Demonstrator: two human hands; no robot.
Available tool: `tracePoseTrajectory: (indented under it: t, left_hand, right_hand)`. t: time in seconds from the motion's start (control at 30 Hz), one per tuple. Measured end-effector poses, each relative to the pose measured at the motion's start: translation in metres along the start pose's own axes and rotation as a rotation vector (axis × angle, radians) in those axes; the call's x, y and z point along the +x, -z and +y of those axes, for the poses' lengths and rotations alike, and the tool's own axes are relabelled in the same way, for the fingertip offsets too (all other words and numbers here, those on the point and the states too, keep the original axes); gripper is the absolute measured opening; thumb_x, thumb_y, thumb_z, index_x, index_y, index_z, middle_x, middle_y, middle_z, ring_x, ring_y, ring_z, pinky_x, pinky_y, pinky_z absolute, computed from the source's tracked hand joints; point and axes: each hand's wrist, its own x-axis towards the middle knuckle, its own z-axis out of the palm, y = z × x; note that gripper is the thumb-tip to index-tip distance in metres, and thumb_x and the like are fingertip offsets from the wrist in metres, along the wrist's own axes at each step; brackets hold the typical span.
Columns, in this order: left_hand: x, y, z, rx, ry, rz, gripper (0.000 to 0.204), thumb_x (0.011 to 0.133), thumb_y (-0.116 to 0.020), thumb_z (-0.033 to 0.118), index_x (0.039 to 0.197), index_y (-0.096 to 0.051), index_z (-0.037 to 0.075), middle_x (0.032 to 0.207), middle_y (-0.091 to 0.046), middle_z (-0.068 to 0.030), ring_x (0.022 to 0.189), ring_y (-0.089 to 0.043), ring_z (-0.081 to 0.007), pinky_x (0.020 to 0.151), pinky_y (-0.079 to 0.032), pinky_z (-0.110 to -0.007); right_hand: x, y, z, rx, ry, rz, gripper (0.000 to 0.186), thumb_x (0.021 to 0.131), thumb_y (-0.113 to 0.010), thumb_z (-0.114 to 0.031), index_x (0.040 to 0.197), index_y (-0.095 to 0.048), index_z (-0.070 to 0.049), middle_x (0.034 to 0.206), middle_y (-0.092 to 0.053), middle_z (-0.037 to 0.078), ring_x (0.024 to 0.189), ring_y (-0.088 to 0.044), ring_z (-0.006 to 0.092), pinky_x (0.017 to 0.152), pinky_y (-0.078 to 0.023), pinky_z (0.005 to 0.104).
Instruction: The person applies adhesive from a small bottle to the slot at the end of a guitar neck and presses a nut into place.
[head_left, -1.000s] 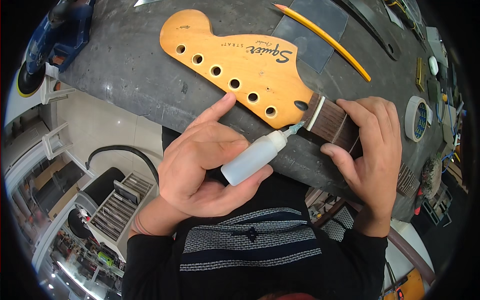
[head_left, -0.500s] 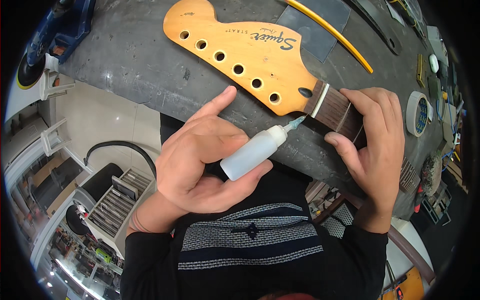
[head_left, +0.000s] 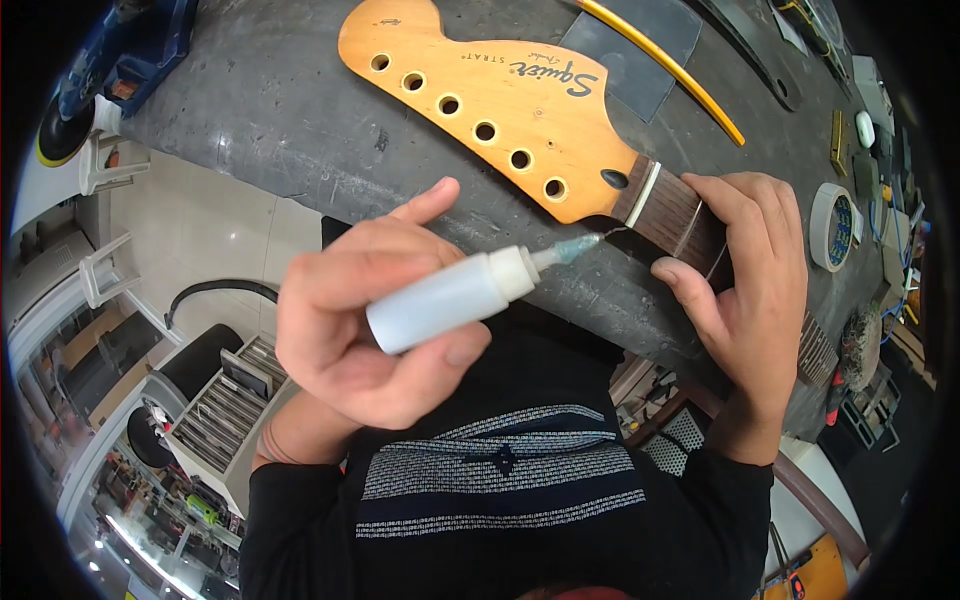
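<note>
A guitar neck lies on the workbench, its amber wooden headstock (head_left: pixel 500 85) to the left with a row of round tuner holes. The pale nut (head_left: pixel 644 194) crosses it beside the dark fretboard (head_left: pixel 668 220). My right hand (head_left: pixel 755 265) is closed around the fretboard, thumb on the near edge and fingers over the far one. Between thumb and fingers, my left hand (head_left: pixel 335 320) pinches a small translucent squeeze bottle (head_left: pixel 440 302). Its tapered nozzle points right, close to the neck's near edge by the nut. A thin strand shows at the nozzle tip.
The grey workbench (head_left: pixel 270 140) bears a dark sheet (head_left: pixel 645 65) under a yellow curved strip (head_left: pixel 680 70). To the right are a tape roll (head_left: pixel 832 228) and several tools. At the far left stands a blue tool (head_left: pixel 95 75). A drawer of files (head_left: pixel 225 405) is below left.
My left hand has drawn the bottle leftward, and its nozzle has come away from the nut's near end. The headstock has shifted slightly right. My right hand keeps its grip.
</note>
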Motion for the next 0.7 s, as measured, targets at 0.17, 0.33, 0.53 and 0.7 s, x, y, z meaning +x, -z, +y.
tracePoseTrajectory:
  t: [0.17,0.33,0.53,0.7]
  left_hand:
    - [-0.003,-0.008,0.008,-0.176,0.302,0.203,0.043,0.107,-0.073,0.023,0.135,-0.048,0.002,0.114,-0.075,-0.0265,0.104,-0.08,-0.0382,0.124,-0.045,-0.066]
    - [0.0,0.003,-0.002,-0.235,0.249,0.27,0.041,0.113,-0.064,0.017,0.144,-0.043,0.001,0.127,-0.073,-0.0337,0.119,-0.075,-0.0452,0.12,-0.049,-0.063]
    - [0.022,0.027,-0.026,-0.166,0.073,0.432,0.037,0.121,-0.048,0.026,0.145,-0.04,-0.001,0.135,-0.067,-0.0368,0.128,-0.069,-0.0476,0.117,-0.051,-0.062]
    - [0.042,0.031,-0.029,-0.097,-0.026,0.537,0.036,0.122,-0.041,0.033,0.137,-0.044,0.0,0.14,-0.065,-0.0356,0.133,-0.065,-0.048,0.116,-0.051,-0.064]
  right_hand:
    - [-0.001,0.001,-0.002,-0.009,0.006,0.011,0.061,0.081,-0.088,-0.042,0.126,-0.071,-0.004,0.114,-0.069,0.013,0.109,-0.064,0.0382,0.098,-0.051,0.0479]
    - [-0.005,-0.003,0.001,0.014,0.026,0.092,0.061,0.078,-0.092,-0.03,0.128,-0.07,-0.003,0.111,-0.07,0.014,0.107,-0.067,0.039,0.092,-0.054,0.0464]
    - [-0.007,0.003,-0.003,-0.127,0.105,0.113,0.059,0.081,-0.089,-0.028,0.131,-0.072,-0.003,0.11,-0.073,0.013,0.101,-0.072,0.0349,0.087,-0.057,0.0439]
    - [-0.005,0.02,-0.005,-0.213,0.184,0.164,0.051,0.086,-0.085,-0.028,0.13,-0.074,-0.004,0.108,-0.076,0.011,0.096,-0.074,0.0322,0.084,-0.058,0.0431]
